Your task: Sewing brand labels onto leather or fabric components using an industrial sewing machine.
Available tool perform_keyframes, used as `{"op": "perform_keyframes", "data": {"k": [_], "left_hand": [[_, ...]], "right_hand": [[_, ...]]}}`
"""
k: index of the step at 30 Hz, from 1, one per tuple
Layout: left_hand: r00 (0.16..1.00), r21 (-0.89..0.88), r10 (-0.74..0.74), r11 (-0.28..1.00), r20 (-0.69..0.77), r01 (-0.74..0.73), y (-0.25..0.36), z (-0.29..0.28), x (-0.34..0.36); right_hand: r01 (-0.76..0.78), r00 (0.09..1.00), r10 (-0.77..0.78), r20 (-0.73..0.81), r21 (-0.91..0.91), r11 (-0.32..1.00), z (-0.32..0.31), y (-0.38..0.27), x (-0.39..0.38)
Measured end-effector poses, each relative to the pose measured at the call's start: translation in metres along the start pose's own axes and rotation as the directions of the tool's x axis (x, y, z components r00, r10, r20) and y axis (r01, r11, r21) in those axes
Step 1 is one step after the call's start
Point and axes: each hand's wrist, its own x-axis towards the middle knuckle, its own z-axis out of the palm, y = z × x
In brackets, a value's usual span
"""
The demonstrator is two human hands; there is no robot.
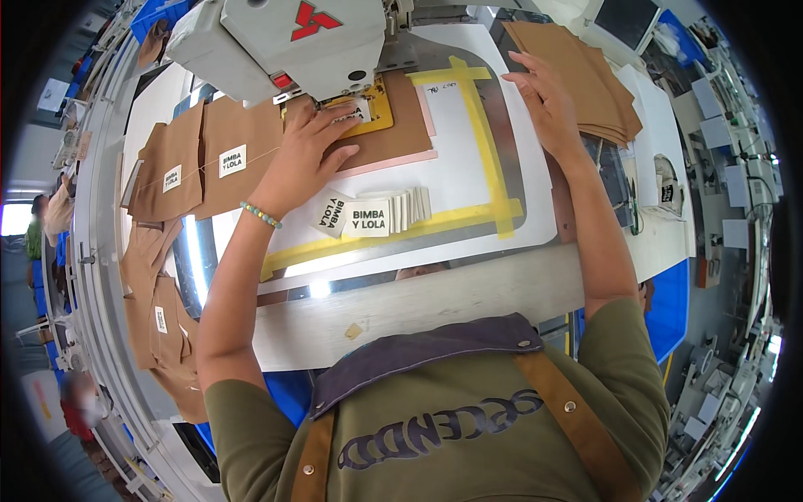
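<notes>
Two-handed, with hands well apart, laid the left hand (314,159) with spread fingers at the white label (362,107) and yellow plate (381,105) over a brown panel (410,125), upper middle of the frame, partly blocked by the overhanging machine head (339,63). Held the right hand (545,105) empty, loosely curled, beside the brown stack (577,79), upper right. Saw fanned labels (370,217) at centre, labelled panels (255,125) at left, yellow tape (482,125) across the worktop (435,301).

Label pile (376,216) before machine (288,50), apparently on paper (460,151)

Brown panel (408,127), yellow plate (382,115)
</notes>
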Motion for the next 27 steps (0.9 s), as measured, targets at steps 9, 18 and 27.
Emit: {"op": "perform_keyframes", "data": {"k": [9,18,27], "left_hand": [[1.0,-0.007,0.015,1.0,-0.011,-0.016,0.0007,0.0001,0.0028],[1.0,-0.036,0.01,0.999,0.006,-0.01,0.0007,0.0007,0.0028],[0.998,-0.015,-0.056,0.998,0.037,0.056,-0.0022,0.0026,0.0111]], "right_hand": [[0.052,0.999,-0.052,0.013,-0.001,0.999,0.0064,0.0051,-0.001],[0.048,0.999,-0.048,0.022,-0.025,0.999,0.0065,0.0069,-0.0017],[0.039,0.998,-0.036,0.051,-0.042,0.998,0.0054,0.0038,-0.0073]]}}
